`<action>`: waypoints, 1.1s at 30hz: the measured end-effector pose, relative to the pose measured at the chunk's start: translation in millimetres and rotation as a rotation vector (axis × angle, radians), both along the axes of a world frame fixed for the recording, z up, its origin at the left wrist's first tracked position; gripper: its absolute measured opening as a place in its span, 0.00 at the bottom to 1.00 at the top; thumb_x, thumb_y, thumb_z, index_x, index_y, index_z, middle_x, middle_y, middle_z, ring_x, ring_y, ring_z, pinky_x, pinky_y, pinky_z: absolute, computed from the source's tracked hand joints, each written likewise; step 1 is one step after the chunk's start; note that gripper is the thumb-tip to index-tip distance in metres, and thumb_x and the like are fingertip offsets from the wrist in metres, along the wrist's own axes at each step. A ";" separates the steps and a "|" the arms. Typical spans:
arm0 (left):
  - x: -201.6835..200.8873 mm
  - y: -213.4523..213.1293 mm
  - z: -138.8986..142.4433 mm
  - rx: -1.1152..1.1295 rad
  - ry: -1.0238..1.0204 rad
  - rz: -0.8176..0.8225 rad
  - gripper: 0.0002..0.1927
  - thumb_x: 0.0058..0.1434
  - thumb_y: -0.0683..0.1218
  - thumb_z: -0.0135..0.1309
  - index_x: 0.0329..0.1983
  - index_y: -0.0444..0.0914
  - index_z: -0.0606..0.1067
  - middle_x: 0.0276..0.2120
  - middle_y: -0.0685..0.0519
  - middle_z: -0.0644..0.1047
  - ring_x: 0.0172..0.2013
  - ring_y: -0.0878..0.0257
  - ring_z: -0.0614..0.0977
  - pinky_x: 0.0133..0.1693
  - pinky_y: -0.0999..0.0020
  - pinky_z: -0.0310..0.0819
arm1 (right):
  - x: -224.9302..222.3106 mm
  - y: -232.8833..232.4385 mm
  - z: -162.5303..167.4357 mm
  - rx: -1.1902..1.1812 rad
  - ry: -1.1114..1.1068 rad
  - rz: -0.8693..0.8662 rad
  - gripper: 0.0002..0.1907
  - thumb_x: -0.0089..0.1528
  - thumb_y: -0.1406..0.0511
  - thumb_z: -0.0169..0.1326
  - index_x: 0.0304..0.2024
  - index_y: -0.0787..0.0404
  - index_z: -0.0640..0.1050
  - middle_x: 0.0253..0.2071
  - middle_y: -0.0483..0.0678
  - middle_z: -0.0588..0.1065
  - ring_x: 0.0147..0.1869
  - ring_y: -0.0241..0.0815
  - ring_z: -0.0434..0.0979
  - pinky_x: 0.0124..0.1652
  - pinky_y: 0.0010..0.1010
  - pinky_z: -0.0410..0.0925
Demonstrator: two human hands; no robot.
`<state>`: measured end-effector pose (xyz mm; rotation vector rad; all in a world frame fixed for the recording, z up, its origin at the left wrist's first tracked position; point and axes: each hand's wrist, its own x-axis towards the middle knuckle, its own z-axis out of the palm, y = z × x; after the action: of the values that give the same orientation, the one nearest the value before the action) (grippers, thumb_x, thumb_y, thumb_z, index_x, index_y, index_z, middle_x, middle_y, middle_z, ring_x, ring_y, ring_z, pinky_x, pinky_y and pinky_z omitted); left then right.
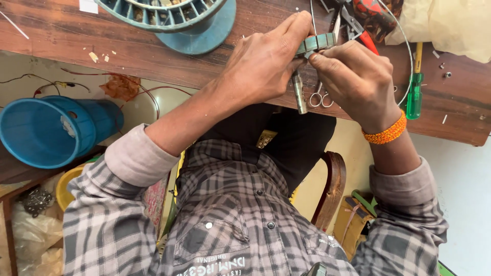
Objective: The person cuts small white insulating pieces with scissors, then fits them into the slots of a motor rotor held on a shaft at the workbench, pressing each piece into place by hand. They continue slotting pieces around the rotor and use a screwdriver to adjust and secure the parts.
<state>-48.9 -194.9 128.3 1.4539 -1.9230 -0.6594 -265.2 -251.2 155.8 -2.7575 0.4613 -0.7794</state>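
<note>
Over the table edge: both my hands meet above the near lip of the wooden table (pixel 153 56), just past my lap
Thing in hand: a small grey-green toothed ring (pixel 316 43), held level between the two hands, above the table edge
Left hand: my left hand (pixel 263 66) comes in from the left, forefinger stretched along the ring's far rim, thumb and the other fingers curled shut under it
Right hand: my right hand (pixel 358 79) closes on the ring's right side, thumb and forefinger pinched tight at its edge; wrist bent down, orange beaded band (pixel 384 134) showing
Below the ring: a metal shaft (pixel 299 93) hangs down from under my left fingers; whether it is fixed to the ring I cannot tell
Step, as I judge it: fine fitting work on the ring, both hands steadying it
Next move calls for: a firm left grip while the right fingertips work small and exact
Nearby: scissors (pixel 319 98) under my hands, green screwdriver (pixel 415 94) to the right, blue bucket (pixel 48 130) on the floor
</note>
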 end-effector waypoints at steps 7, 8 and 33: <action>5.3 0.0 -3.4 0.002 0.022 -0.020 0.22 0.63 0.43 0.60 0.53 0.41 0.60 0.48 0.50 0.76 0.38 0.39 0.82 0.31 0.42 0.73 | -2.8 2.8 3.2 0.033 0.118 -0.029 0.15 0.62 0.77 0.66 0.51 0.62 0.82 0.42 0.48 0.76 0.40 0.42 0.79 0.37 0.30 0.72; 6.6 0.0 -3.9 0.005 0.019 -0.020 0.22 0.63 0.43 0.60 0.53 0.41 0.60 0.48 0.50 0.76 0.38 0.39 0.82 0.32 0.42 0.73 | -1.7 3.1 4.1 0.028 0.134 -0.032 0.16 0.62 0.77 0.66 0.51 0.62 0.82 0.43 0.48 0.76 0.40 0.42 0.79 0.37 0.30 0.72; 9.7 -2.6 -26.2 -0.170 0.133 -0.075 0.24 0.62 0.41 0.59 0.55 0.37 0.60 0.47 0.46 0.76 0.31 0.39 0.82 0.29 0.44 0.73 | 13.6 13.4 29.2 0.061 0.277 -0.140 0.08 0.65 0.75 0.67 0.45 0.62 0.82 0.36 0.48 0.75 0.37 0.44 0.78 0.38 0.31 0.71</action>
<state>-39.2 -197.5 102.1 1.2086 -1.8882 -0.5957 -251.6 -237.8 185.0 -2.8096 0.7255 -0.4026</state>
